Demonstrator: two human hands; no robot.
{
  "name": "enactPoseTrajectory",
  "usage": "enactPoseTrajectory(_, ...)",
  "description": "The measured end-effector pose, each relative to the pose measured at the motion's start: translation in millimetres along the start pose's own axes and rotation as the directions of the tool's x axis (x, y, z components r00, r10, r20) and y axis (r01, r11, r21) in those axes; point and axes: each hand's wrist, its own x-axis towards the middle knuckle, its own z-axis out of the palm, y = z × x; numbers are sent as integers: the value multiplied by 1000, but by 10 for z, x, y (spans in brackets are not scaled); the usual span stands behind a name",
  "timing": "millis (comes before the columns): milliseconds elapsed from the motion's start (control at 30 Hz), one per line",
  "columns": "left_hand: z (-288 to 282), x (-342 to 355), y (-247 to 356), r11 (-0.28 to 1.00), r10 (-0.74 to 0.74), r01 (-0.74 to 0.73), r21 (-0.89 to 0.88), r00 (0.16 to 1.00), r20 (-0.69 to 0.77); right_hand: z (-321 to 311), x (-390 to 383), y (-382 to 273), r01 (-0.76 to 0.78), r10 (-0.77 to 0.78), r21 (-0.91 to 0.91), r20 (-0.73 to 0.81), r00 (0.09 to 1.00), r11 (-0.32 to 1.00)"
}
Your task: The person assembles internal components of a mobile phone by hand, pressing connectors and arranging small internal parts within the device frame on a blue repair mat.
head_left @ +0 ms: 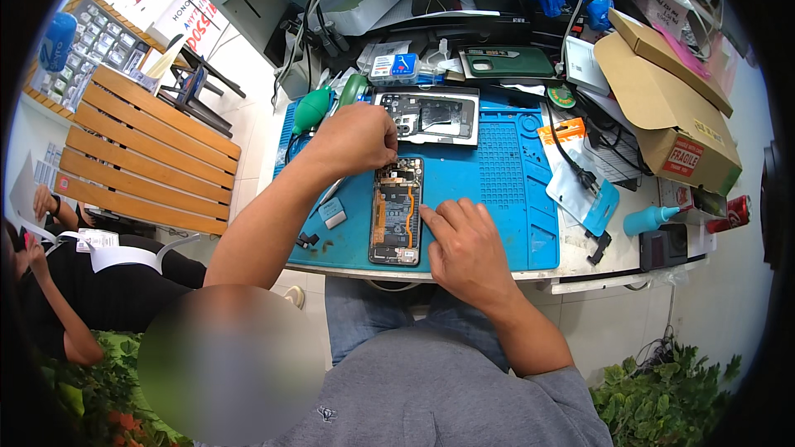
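An opened smartphone [396, 223], its battery and orange flex cables exposed, lies upright on a blue silicone repair mat [455, 174]. My left hand [354, 139] reaches over its top end, thumb and fingers pinched together there; whatever they hold is hidden. Against the phone's right edge rests the index fingertip of my right hand [468, 248], thumb apart and the other fingers loosely bent, with nothing held. Behind the phone sits another phone part [431, 116], black inside a pale frame. A green air blower [313, 109] stands left of it.
Small black pieces [307, 240] and a grey-white block [332, 213] lie left of the phone. A cardboard box [671, 108], a blue bottle [650, 220] and a red can [730, 213] crowd the right. A green phone back [509, 63] lies behind. Another person [108, 273] sits at left.
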Motion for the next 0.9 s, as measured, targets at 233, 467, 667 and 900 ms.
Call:
enactPoseTrajectory(233, -24, 28, 7, 1000, -13, 13, 2, 999, 31, -12, 9, 3, -3, 3, 1, 13, 1000, 1000)
enactPoseTrajectory(467, -40, 50, -6, 998, 29, -31, 47, 998, 47, -12, 18, -12, -3, 2, 9, 16, 1000, 1000)
enactPoseTrajectory(667, -21, 94, 66, 979, 119, -121, 163, 993, 24, -14, 20, -13, -3, 3, 6, 15, 1000, 1000)
enactPoseTrajectory(900, -22, 129, 98, 966, 98, -101, 237, 995, 22, -11, 23, -10, -7, 7, -6, 18, 1000, 1000)
